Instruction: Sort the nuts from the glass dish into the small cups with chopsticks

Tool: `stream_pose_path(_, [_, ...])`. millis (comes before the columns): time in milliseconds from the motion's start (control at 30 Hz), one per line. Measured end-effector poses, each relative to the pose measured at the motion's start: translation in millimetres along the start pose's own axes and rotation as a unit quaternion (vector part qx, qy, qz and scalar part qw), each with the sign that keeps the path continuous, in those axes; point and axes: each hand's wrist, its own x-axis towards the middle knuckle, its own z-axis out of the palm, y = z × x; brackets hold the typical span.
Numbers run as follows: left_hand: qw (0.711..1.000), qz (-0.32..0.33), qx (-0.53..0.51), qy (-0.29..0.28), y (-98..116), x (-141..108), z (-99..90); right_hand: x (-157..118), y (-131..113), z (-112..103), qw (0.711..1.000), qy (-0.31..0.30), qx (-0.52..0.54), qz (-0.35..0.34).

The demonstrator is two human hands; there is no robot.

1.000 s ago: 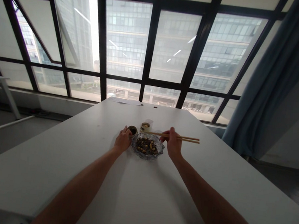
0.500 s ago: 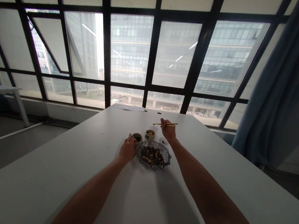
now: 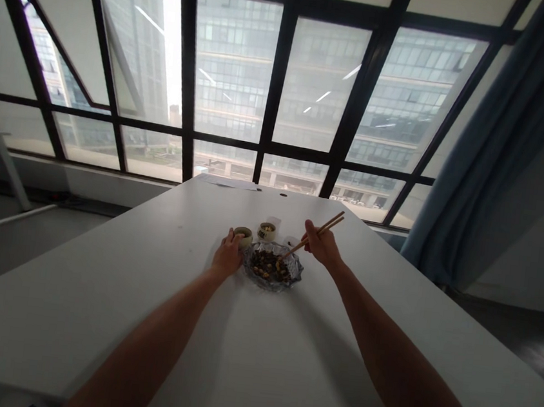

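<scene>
1. Apparently, small loose pieces (image 3: 270,266) are being picked at in the glass bowl (image 3: 296,272), with the tips of the chopsticks (image 3: 319,231) set among them, left of and nearer than the right grip (image 3: 322,246)
2. The pair is held by the right grip, fingers closed round it; whether a piece is caught cannot be told
3. The first cup (image 3: 247,241) is held by the left grip (image 3: 228,254), fingers curled part-way round its side; the bowl is placed just right of that grip
4. As judged, one piece needs to be pinched firmly, with the cup kept steady
5. Counted on the bench (image 3: 256,357): one bowl, two chopsticks, two cups, the second cup (image 3: 266,234) being set beyond the bowl, between both grips; the pieces are too small to be counted
</scene>
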Motion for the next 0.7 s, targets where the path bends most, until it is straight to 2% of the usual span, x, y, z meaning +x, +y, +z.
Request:
stream_pose_path(133, [0.999, 0.022, -0.028, 0.039, -7.8, 3.4, 7.4, 0.7, 3.4, -8.3, 0.998, -0.058, -0.028, -0.002])
stream_pose_path(267, [0.991, 0.016, -0.044, 0.123, -4.4, 6.5, 3.8, 3.7, 12.3, 0.6, 0.992, -0.124, -0.010, -0.015])
stream_pose_path(333, [0.987, 0.023, -0.037, 0.154, 1.1, 6.1, -2.8, 2.4, 14.8, 5.8, 0.992, -0.126, 0.007, -0.026])
stream_pose_path(400, [0.986, 0.023, -0.029, 0.160, 6.7, 4.6, -10.0, 0.6, 14.6, 7.9, 0.993, -0.111, 0.021, -0.040])
stream_pose_path(467, [0.992, 0.007, -0.040, 0.119, 10.8, 2.9, -15.6, -0.4, 12.1, 5.8, 0.994, -0.091, 0.034, -0.048])
stream_pose_path(533, [0.996, -0.015, -0.068, 0.051, 12.7, 1.7, -18.2, -0.1, 8.6, 0.0, 0.994, -0.090, 0.041, -0.040])
stream_pose_path(600, [0.994, -0.032, -0.105, -0.004, 12.9, 1.3, -18.2, 1.2, 5.4, -7.3, 0.993, -0.109, 0.041, -0.021])
stream_pose_path(700, [0.987, -0.047, -0.146, -0.052, 12.5, 2.0, -16.6, 3.4, 2.5, -15.7, 0.990, -0.139, 0.037, -0.002])
